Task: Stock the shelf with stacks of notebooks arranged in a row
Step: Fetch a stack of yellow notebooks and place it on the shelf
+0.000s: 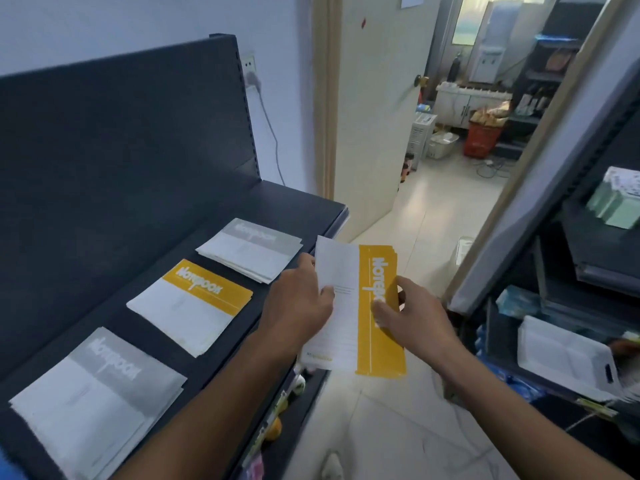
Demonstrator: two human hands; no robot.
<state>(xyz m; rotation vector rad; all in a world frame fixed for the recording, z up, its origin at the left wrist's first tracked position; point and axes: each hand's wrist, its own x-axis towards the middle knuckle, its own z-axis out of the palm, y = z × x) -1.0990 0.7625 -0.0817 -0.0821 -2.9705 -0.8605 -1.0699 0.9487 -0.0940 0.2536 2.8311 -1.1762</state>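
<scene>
- Dark metal shelf (294,206) runs from near left to far right and carries three stacks in a row, apart from one another.
- Grey-banded notebook stack (93,393) lies at the near left end.
- Yellow-banded notebook stack (188,306) sits in the middle.
- A second grey stack (249,249) lies farthest along, its sheets slightly fanned.
- The left hand (298,303) grasps the left edge of the held yellow stack (349,327), thumb on the top cover.
- That stack hangs off the shelf, over the floor, just right of its front edge.
- The right hand (412,313) grips its yellow band, thumb on top.
- Judging by this, three stacks are placed. A fourth is in hand, and bare shelf beyond the far grey stack looks like its spot.
</scene>
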